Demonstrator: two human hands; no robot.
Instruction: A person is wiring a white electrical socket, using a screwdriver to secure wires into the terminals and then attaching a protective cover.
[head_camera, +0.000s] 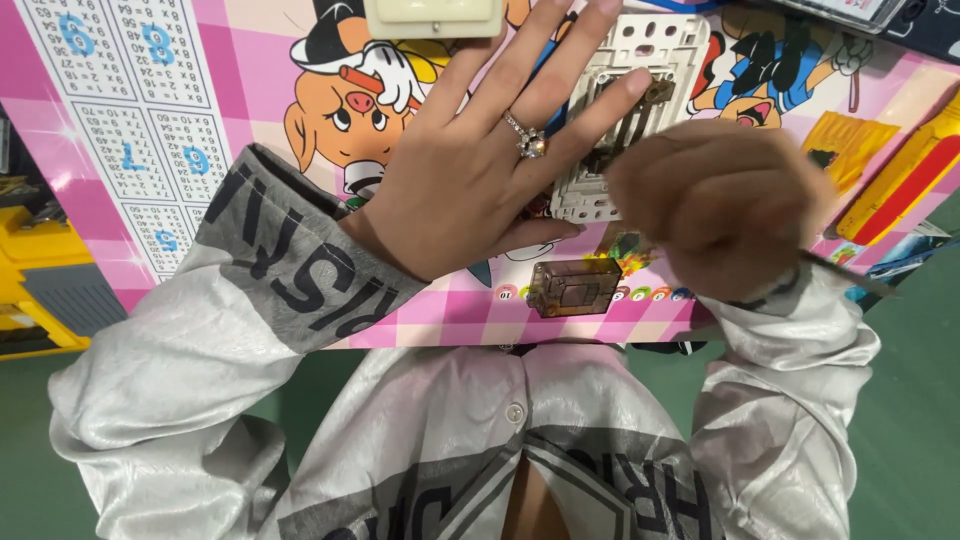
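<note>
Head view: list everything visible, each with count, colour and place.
board: one, pink check with cartoons and number tables, on the lap
frame: one, white plastic, board centre, under both hands
cover: one, cream, top edge
block: one, clear brown, board's near edge
yellow parts: several, yellow and red, board's right
yellow box: one, far left
floor: green
ring: one, silver, on left hand
left hand: flat on frame
right hand: blurred fist at frame

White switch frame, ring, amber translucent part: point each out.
white switch frame (655, 45), head view, upper grid section.
ring (528, 141), head view, stone on the left hand's finger.
amber translucent part (574, 287), head view, centre of block.
</note>
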